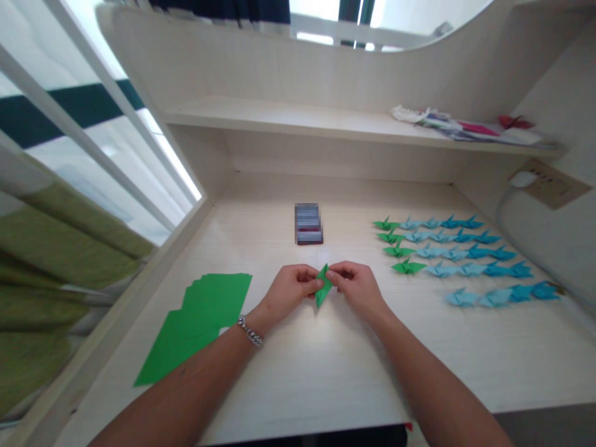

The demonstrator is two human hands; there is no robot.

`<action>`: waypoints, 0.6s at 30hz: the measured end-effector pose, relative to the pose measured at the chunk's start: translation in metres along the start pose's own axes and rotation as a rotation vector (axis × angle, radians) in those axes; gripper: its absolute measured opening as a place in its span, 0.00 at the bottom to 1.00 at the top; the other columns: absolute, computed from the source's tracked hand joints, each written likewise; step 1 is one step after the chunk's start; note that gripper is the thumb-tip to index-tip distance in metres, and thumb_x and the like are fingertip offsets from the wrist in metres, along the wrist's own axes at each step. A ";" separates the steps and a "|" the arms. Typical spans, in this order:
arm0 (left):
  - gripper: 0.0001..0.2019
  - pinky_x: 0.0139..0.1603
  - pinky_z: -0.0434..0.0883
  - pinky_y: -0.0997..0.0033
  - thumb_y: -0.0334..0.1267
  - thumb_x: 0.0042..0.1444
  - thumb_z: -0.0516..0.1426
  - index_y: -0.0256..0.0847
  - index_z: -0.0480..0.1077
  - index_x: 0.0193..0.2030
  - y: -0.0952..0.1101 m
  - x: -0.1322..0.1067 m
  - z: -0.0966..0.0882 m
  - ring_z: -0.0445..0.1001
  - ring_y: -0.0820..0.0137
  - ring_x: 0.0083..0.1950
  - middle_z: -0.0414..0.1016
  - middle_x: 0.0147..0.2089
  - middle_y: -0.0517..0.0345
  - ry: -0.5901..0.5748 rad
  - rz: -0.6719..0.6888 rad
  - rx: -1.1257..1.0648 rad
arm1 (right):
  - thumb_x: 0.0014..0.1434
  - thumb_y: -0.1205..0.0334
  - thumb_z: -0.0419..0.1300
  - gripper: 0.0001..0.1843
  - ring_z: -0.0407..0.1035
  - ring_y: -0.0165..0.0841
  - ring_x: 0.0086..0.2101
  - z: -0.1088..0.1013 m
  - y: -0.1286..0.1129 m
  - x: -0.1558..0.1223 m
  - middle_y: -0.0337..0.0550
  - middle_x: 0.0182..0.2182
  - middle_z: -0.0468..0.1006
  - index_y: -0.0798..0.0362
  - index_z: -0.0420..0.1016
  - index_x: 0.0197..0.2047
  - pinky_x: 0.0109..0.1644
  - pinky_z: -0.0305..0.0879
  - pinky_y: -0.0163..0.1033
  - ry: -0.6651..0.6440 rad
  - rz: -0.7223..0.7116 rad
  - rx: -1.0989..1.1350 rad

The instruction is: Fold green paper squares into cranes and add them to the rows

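Folded green paper (323, 290) is pinched by left hand (289, 288) and right hand (357, 288) over the middle of the desk (298, 372) (both sides, presumably steadying its creases); paper cranes (454, 253) stand in rows toward its right edge.

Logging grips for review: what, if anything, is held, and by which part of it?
A folded green paper: left fingers at its left edge, right fingers at its upper right edge.

At right in the frame: four green folded-paper cranes (408, 267), ten pale-blue paper cranes (495, 298), ten deeper-blue paper cranes (546, 290). Centre: one left hand (292, 289), one right hand (357, 285), one folded green paper piece (323, 292), one dark-edged rectangular object (308, 223). Lower left: flat green paper sheets (195, 323), several, overlapping beyond exact count.
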State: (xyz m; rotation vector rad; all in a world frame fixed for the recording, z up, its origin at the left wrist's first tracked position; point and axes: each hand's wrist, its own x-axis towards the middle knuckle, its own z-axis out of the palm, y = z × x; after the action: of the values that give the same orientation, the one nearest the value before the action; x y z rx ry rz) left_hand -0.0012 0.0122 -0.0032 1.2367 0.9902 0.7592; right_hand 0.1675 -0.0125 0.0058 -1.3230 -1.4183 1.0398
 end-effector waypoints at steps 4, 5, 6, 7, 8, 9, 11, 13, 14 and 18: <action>0.15 0.30 0.69 0.72 0.45 0.46 0.63 0.34 0.75 0.33 0.000 -0.001 0.002 0.71 0.72 0.29 0.75 0.30 0.54 0.006 0.008 -0.011 | 0.50 0.58 0.62 0.10 0.69 0.31 0.27 0.000 0.002 0.001 0.43 0.27 0.79 0.56 0.78 0.32 0.30 0.65 0.35 0.005 0.031 0.010; 0.15 0.31 0.69 0.72 0.46 0.47 0.62 0.34 0.75 0.34 0.001 -0.001 0.002 0.71 0.73 0.28 0.75 0.30 0.54 0.007 0.014 -0.014 | 0.50 0.57 0.62 0.10 0.69 0.31 0.26 0.000 0.003 0.001 0.43 0.26 0.79 0.56 0.78 0.32 0.29 0.64 0.34 0.001 0.039 0.021; 0.15 0.31 0.69 0.72 0.46 0.48 0.61 0.34 0.75 0.34 0.001 -0.001 0.002 0.71 0.73 0.28 0.75 0.30 0.55 0.008 0.018 -0.015 | 0.49 0.57 0.62 0.11 0.68 0.30 0.25 0.000 0.004 0.001 0.43 0.26 0.78 0.56 0.78 0.32 0.28 0.64 0.34 -0.003 0.049 0.037; 0.15 0.30 0.69 0.72 0.47 0.48 0.61 0.34 0.75 0.34 0.001 -0.001 0.002 0.71 0.73 0.28 0.75 0.29 0.55 0.008 0.021 -0.014 | 0.49 0.57 0.63 0.11 0.68 0.30 0.24 0.000 0.005 0.002 0.43 0.25 0.78 0.56 0.78 0.32 0.27 0.63 0.34 -0.006 0.059 0.054; 0.15 0.30 0.69 0.72 0.47 0.48 0.61 0.34 0.75 0.34 0.002 -0.001 0.002 0.71 0.73 0.28 0.75 0.29 0.55 0.008 0.021 -0.010 | 0.49 0.56 0.63 0.12 0.67 0.29 0.23 0.001 0.006 0.002 0.42 0.24 0.78 0.56 0.79 0.32 0.27 0.63 0.34 -0.011 0.069 0.071; 0.15 0.30 0.69 0.72 0.46 0.48 0.61 0.34 0.75 0.34 0.002 -0.002 0.002 0.71 0.73 0.29 0.75 0.29 0.55 0.007 0.022 -0.004 | 0.48 0.56 0.63 0.12 0.67 0.29 0.23 0.001 0.007 0.002 0.42 0.24 0.78 0.56 0.79 0.32 0.26 0.63 0.33 -0.017 0.079 0.087; 0.14 0.30 0.69 0.73 0.46 0.48 0.61 0.35 0.75 0.34 0.003 -0.002 0.001 0.71 0.73 0.29 0.75 0.30 0.55 0.006 0.025 0.012 | 0.48 0.55 0.64 0.13 0.66 0.29 0.23 0.001 0.008 0.003 0.42 0.24 0.78 0.56 0.79 0.33 0.26 0.63 0.34 -0.022 0.088 0.113; 0.14 0.30 0.69 0.73 0.45 0.48 0.62 0.35 0.76 0.34 0.003 -0.002 0.000 0.71 0.73 0.29 0.76 0.30 0.55 0.001 0.031 0.025 | 0.47 0.55 0.64 0.14 0.66 0.29 0.23 0.002 0.008 0.002 0.43 0.25 0.78 0.57 0.79 0.33 0.27 0.64 0.34 -0.022 0.090 0.130; 0.13 0.30 0.69 0.74 0.45 0.47 0.62 0.35 0.76 0.34 0.003 -0.002 -0.001 0.71 0.73 0.29 0.76 0.30 0.55 0.000 0.031 0.029 | 0.47 0.54 0.64 0.14 0.67 0.29 0.23 0.003 0.008 0.002 0.43 0.25 0.78 0.57 0.79 0.33 0.27 0.64 0.34 -0.020 0.091 0.134; 0.12 0.28 0.69 0.74 0.43 0.46 0.63 0.34 0.76 0.32 0.002 -0.002 -0.002 0.70 0.73 0.27 0.75 0.28 0.55 0.015 0.011 0.039 | 0.47 0.54 0.64 0.14 0.66 0.29 0.22 0.004 0.007 0.001 0.43 0.24 0.78 0.57 0.79 0.32 0.26 0.63 0.34 -0.006 0.087 0.133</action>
State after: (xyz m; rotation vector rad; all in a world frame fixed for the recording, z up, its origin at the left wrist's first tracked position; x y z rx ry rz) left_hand -0.0035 0.0118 -0.0010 1.2730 1.0150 0.7618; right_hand 0.1649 -0.0111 -0.0016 -1.2950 -1.2821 1.1758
